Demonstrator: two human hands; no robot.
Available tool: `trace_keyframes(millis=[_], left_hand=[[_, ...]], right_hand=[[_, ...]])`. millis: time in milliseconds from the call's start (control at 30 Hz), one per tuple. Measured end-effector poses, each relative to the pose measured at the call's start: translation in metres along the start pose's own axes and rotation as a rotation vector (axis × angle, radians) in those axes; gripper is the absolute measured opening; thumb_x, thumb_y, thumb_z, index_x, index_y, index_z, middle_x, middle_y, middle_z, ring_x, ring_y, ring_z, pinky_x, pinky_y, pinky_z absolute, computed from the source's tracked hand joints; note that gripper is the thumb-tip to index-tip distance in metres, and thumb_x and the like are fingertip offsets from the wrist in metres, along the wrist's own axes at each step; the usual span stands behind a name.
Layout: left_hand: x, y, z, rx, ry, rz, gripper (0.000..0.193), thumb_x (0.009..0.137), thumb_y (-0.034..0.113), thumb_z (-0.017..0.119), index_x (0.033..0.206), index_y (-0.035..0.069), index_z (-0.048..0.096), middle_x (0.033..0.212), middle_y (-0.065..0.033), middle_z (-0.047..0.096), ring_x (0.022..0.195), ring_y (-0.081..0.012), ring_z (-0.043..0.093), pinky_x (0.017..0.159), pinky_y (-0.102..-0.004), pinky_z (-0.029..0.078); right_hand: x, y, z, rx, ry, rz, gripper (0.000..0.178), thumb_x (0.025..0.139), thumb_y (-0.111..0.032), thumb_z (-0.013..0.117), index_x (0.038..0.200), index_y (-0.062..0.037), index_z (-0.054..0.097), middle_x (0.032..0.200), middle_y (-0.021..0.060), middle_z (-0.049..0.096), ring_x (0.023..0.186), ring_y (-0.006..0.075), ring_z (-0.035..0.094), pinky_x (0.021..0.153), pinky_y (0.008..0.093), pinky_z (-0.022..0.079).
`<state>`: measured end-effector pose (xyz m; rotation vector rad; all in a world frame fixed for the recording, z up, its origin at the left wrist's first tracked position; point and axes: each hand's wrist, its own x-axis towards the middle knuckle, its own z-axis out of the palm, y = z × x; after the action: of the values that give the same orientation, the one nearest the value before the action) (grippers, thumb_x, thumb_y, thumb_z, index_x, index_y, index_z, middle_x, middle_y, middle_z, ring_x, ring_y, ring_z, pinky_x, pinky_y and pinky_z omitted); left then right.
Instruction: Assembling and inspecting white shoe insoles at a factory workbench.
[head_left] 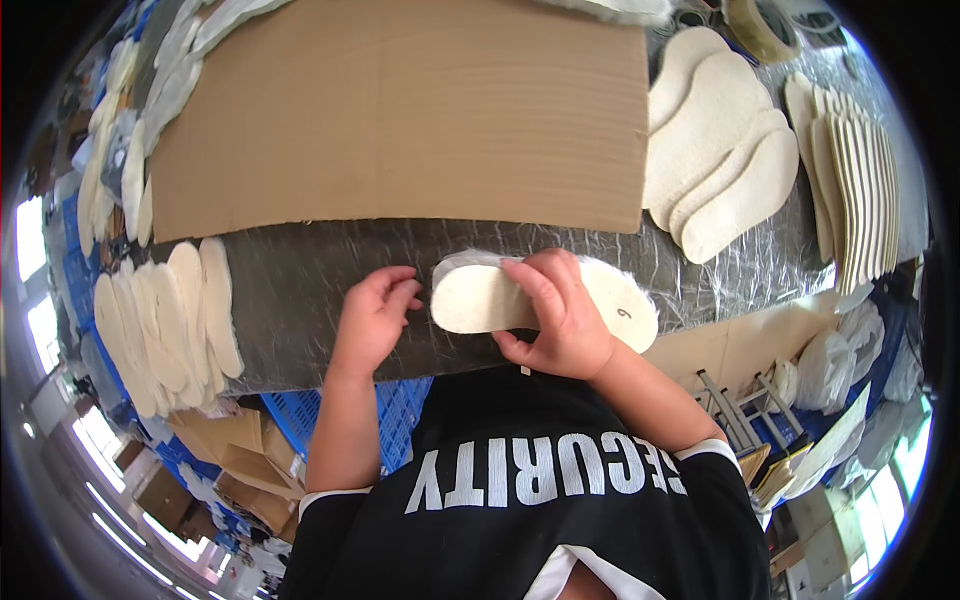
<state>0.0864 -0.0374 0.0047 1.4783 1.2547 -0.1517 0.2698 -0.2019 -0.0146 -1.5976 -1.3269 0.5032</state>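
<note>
My right hand [560, 315] is closed around the middle of a cream shoe insole [470, 300], fingers over the top edge and thumb at the lower edge. White fluffy pile shows along the insole's far edge, and a dark mark is on its right end. Whether one insole or a pair is held, I cannot tell. Just left of the insole's rounded end, my left hand [378, 315] holds nothing, its fingers curved and a little apart. Both hands are over the dark plastic-covered table [290, 300], near its front edge.
A large brown cardboard sheet [400, 120] covers the table's far middle. Overlapping insoles [735, 185] lie right of it, with a standing row of insoles [860, 185] farther right. More insoles [185, 310] lie at the left. A tape roll [762, 32] is at the back right; a blue crate [400, 415] sits below the front edge.
</note>
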Motion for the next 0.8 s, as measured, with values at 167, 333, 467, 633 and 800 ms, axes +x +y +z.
trace_keyframes(millis=[167,333,467,633,800], left_hand=[[0.002,-0.009,0.016,-0.247,-0.098,-0.013,0.022,0.095,0.012,0.06,0.108,-0.005,0.065,0.087,-0.0064,0.068,0.069,-0.0113,0.061,0.064,-0.0241,0.049],[0.001,-0.01,0.026,-0.383,-0.082,0.031,0.019,0.095,0.013,0.062,0.102,-0.004,0.066,0.083,-0.0038,0.066,0.07,-0.0107,0.06,0.063,-0.0247,0.048],[0.003,-0.016,0.032,-0.276,-0.098,0.129,0.012,0.093,0.009,0.063,0.098,-0.001,0.065,0.082,-0.0014,0.064,0.07,-0.0079,0.056,0.063,-0.0233,0.047],[0.009,-0.024,0.034,-0.17,0.011,0.274,0.009,0.093,0.007,0.062,0.09,-0.001,0.062,0.08,-0.0001,0.062,0.072,-0.0072,0.055,0.065,-0.0234,0.046],[0.004,-0.018,0.027,-0.286,-0.07,0.259,0.007,0.092,0.004,0.062,0.09,-0.002,0.063,0.083,-0.0006,0.063,0.075,-0.0073,0.055,0.069,-0.0232,0.047]], right_hand=[[0.004,-0.004,-0.008,0.006,-0.063,0.103,0.036,0.079,-0.015,0.071,0.112,-0.0066,0.059,0.095,0.0106,0.055,0.086,0.0305,0.052,0.081,0.041,0.038],[0.009,-0.003,-0.01,0.131,-0.017,0.169,0.01,0.088,-0.01,0.064,0.085,-0.006,0.055,0.08,0.0056,0.055,0.077,0.0268,0.052,0.081,0.0374,0.036],[0.008,-0.004,-0.018,0.212,-0.054,0.227,0.008,0.092,-0.012,0.061,0.087,-0.0072,0.056,0.079,0.0053,0.056,0.076,0.0244,0.052,0.082,0.0361,0.035],[0.004,-0.004,-0.029,0.41,-0.054,0.47,0.009,0.091,-0.014,0.063,0.09,-0.0048,0.062,0.08,0.0039,0.062,0.076,0.0193,0.051,0.08,0.0336,0.038],[0.018,-0.01,-0.025,0.33,-0.132,0.52,0.01,0.093,-0.015,0.061,0.091,-0.0053,0.064,0.075,0.0053,0.062,0.071,0.0202,0.052,0.078,0.0333,0.04]])
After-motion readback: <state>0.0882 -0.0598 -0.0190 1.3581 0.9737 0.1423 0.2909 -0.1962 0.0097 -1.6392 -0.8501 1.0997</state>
